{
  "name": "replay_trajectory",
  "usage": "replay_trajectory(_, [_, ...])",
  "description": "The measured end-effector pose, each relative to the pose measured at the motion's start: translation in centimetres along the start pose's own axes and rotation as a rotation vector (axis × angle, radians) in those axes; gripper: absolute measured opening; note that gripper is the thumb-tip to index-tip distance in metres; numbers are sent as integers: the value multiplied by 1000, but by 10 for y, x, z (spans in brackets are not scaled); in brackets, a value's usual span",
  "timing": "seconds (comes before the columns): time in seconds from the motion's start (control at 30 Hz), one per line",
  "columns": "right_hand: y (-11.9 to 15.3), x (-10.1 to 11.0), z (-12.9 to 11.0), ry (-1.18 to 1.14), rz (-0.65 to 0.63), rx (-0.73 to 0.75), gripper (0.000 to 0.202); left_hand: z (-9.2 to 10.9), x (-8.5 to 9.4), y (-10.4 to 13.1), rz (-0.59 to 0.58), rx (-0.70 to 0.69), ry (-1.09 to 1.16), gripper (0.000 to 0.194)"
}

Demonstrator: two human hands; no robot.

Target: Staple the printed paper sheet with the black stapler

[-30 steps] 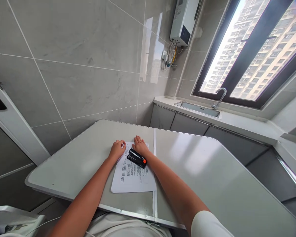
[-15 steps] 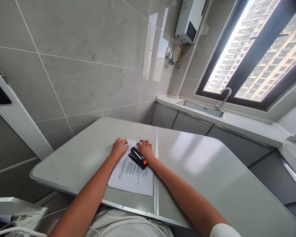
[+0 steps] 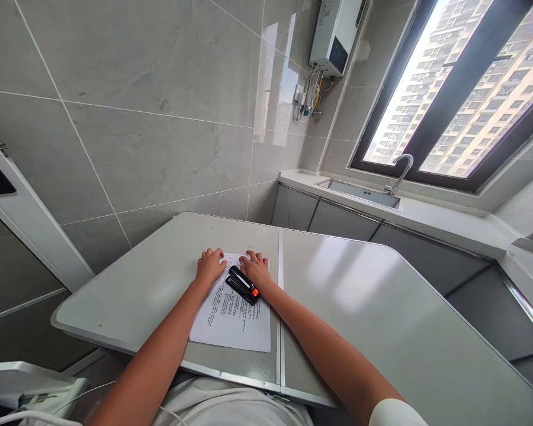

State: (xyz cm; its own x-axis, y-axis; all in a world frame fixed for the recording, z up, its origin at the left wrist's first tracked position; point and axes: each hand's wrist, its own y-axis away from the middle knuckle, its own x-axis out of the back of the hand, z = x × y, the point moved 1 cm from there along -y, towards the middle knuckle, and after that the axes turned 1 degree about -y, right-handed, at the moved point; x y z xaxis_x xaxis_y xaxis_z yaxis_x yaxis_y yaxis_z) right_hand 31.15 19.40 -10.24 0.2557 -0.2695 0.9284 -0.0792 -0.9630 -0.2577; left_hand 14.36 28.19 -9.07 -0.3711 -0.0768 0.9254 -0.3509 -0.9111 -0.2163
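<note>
A printed sheet of paper [image 3: 231,337] lies on the table just left of its seam; whether more sheets lie under it I cannot tell. On top rests a black stapler [image 3: 243,285] with an orange-red patch at its near end, slanting across the text. My left hand [image 3: 210,265] is at the paper's far left edge, fingers curled and thumb against that edge. Over the far right part of the paper lies my right hand [image 3: 255,268], palm down with fingers apart, beside the stapler and not gripping it.
The pale folding table [image 3: 346,331] has a metal seam [image 3: 281,307] and metal-trimmed edges. Beyond it a counter with a sink [image 3: 364,194] and tap [image 3: 402,171] runs below the window. A white chair-like frame [image 3: 31,384] with a cable stands at lower left.
The paper, the stapler and both hands have shifted slightly left against the table seam. The camera view has turned a little. Both hands keep much the same pose.
</note>
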Motion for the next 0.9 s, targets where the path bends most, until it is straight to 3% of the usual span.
replay_trajectory(0.23, [5,19,3,-182,79,-61,30,-2,-1,-1,-14,1,10,19])
replay_trajectory(0.4, [45,39,-4,-358,84,-16,35,0,-2,-1,-14,-3,25,18])
replay_trajectory(0.57, [75,43,-6,-536,115,35,32,1,-3,-1,-4,22,38,28])
replay_trajectory(0.67, [65,42,12,-526,115,-96,39,0,-5,-2,-7,30,25,36])
replay_trajectory(0.77, [44,39,38,-445,115,-242,31,0,-6,-2,-20,27,10,38])
replay_trajectory(0.9, [18,32,61,-359,114,-338,32,0,-6,-2,-25,24,15,36])
